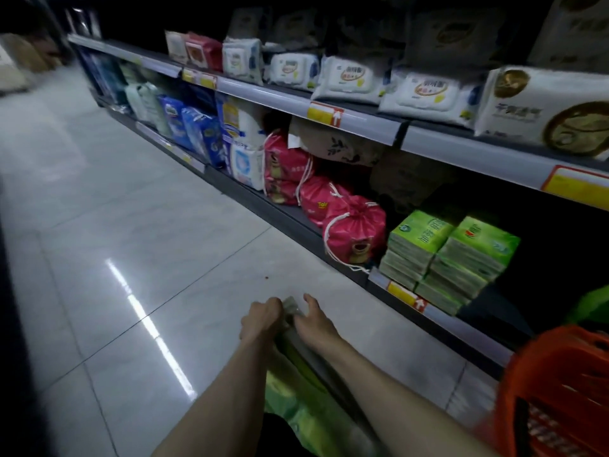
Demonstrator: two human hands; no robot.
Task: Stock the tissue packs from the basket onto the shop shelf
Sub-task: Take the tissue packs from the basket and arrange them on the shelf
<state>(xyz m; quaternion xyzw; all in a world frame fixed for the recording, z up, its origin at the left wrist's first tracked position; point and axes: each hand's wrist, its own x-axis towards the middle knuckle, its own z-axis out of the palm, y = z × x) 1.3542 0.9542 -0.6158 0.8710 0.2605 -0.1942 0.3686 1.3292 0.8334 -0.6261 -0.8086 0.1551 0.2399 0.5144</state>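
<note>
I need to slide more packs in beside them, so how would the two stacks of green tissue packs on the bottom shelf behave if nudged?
The green tissue stacks would probably shear rather than move as a block: they are loose packs piled several high. They sit at the bottom shelf's front edge, so an outward push could spill them. The wrapping looks glossy, so likely slippery and soft.

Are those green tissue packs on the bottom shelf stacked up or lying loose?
Stacked: the green tissue packs sit in two neat piles side by side on the bottom shelf.
</note>
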